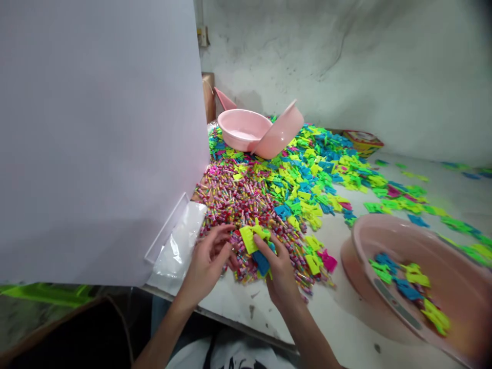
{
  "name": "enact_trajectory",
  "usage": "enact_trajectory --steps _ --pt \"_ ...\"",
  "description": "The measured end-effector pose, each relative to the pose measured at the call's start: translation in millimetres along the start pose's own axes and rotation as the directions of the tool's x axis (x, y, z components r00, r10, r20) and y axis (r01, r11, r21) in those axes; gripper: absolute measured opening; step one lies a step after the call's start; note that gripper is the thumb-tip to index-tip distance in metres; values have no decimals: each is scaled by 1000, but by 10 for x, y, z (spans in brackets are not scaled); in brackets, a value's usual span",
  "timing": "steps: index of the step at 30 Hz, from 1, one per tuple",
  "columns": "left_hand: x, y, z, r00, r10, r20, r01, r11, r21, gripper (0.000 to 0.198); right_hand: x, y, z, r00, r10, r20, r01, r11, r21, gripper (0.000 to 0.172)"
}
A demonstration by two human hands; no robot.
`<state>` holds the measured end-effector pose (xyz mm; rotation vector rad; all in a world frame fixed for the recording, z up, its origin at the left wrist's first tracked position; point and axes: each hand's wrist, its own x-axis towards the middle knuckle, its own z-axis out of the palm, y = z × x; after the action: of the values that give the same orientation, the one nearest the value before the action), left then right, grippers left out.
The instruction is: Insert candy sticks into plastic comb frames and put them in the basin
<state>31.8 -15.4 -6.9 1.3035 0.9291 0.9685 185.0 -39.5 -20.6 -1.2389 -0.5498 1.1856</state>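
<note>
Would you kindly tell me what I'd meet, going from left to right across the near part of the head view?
White panel, plastic bag, left hand, right hand, magenta piece, large pink basin.

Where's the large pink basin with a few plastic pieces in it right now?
In the head view, the large pink basin is at the lower right on the white table, right of the person's right hand and the magenta piece.

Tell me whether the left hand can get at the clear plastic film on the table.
Probably yes. The left hand is just beside the clear plastic film, and nothing visible stands between them; the white panel is on the film's other side.
</note>
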Motion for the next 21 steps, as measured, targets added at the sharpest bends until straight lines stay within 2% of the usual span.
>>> enact_trajectory --steps 2,6,9,12,15,18,21 --pt "-8 1 -33 1000 16 -4 -15 996 88 30 -8 35 -33 995 -89 41 92 992 -91 28" --pt "-33 66 -64 997 59 -44 -40 937 346 34 -47 5 -53 972 -222 73 233 941 -244 22" --pt "-47 106 -44 982 183 -41 -119 775 621 37 -93 -42 -10 958 -254 131 283 914 -290 22" --pt "-58 97 -18 967 254 5 -145 540 829 59 -126 -13 30 965 -223 139 256 921 -295 27" --pt "-70 72 -14 962 266 61 -164 386 908 69 -143 70 41 973 -222 67 232 913 -334 36" --pt "-79 68 -36 957 282 64 -168 360 918 68 -164 120 51 974 -224 33 221 911 -349 38" --pt "-84 76 -77 955 290 66 -173 360 917 67 -185 110 75 976 -203 73 216 919 -330 32"
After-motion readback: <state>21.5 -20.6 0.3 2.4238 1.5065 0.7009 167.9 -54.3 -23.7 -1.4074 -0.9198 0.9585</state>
